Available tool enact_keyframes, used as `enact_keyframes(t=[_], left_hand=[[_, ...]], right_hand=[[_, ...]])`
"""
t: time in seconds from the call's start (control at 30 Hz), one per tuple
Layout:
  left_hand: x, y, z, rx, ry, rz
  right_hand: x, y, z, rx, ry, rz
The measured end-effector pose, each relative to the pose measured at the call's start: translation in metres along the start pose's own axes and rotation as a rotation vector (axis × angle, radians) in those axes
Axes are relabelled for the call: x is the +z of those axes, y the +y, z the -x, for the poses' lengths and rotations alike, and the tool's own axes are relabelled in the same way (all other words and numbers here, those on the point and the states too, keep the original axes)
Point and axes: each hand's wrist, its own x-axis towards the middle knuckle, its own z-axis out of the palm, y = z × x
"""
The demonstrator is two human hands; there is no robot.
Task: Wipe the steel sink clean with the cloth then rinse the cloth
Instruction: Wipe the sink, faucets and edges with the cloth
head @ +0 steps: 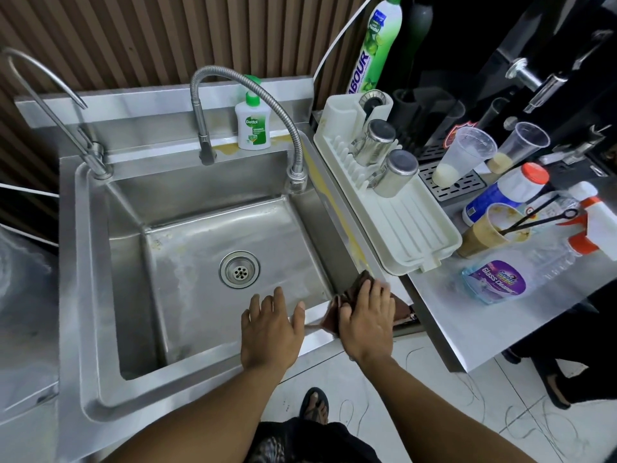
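Note:
The steel sink (83, 262) fills the left and middle of the head view, with a round drain (239, 269) in its basin. Yellow-brown stains run along its right rim (337, 208) and behind the bent flexible faucet (240, 81). My right hand (367, 315) presses flat on a dark brown cloth (354, 289) at the sink's front right corner. The cloth is mostly hidden under the palm. My left hand (270, 329) rests on the front rim with fingers spread over the basin, holding nothing.
A thin second tap (53, 91) stands at the back left. A Dettol soap bottle (252, 123) sits on the back ledge. To the right are a white drying rack (400, 225) with steel cups, a glass cleaner spray bottle (521, 275), plastic cups and a coffee machine.

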Motion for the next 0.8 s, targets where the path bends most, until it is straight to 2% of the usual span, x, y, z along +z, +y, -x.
enact_keyframes(t=[0.1,0.17,0.27,0.33,0.37,0.47,0.5,0.53,0.63,0.67,0.7,0.8], left_hand=[[-0.001,0.001,0.000,0.000,0.009,0.004],[-0.001,0.000,0.001,0.005,0.005,0.009],[-0.001,0.000,0.001,0.017,0.012,0.006],[-0.001,0.000,0.000,0.008,0.012,0.023],[0.000,0.000,0.000,0.002,0.014,0.033],[0.001,0.001,0.000,0.001,0.026,0.041],[0.001,0.000,0.000,-0.001,0.026,0.040],[0.001,0.000,0.000,-0.003,0.027,0.045],[0.000,0.001,0.001,0.000,0.027,0.038],[0.000,0.001,0.001,0.001,0.028,0.037],[0.000,0.001,0.001,-0.002,0.025,0.046],[-0.001,0.003,0.001,-0.006,0.032,0.073]], right_hand=[[-0.006,-0.003,0.007,-0.274,-0.103,0.041],[-0.011,0.012,-0.002,-0.334,-0.097,0.112],[-0.012,0.026,-0.016,-0.141,0.057,0.227],[-0.002,0.010,-0.006,-0.090,0.089,0.140],[0.004,-0.001,0.002,-0.150,0.076,0.072],[0.007,-0.013,0.025,-0.484,0.000,-0.104],[0.002,-0.007,0.021,-0.519,-0.001,-0.172],[-0.005,0.002,0.014,-0.480,0.011,-0.232],[-0.018,0.028,-0.013,-0.096,0.143,-0.298],[-0.016,0.028,-0.015,-0.036,0.169,-0.284],[-0.011,0.023,-0.011,-0.064,0.179,-0.260],[0.009,0.007,0.024,-0.393,0.146,-0.175]])
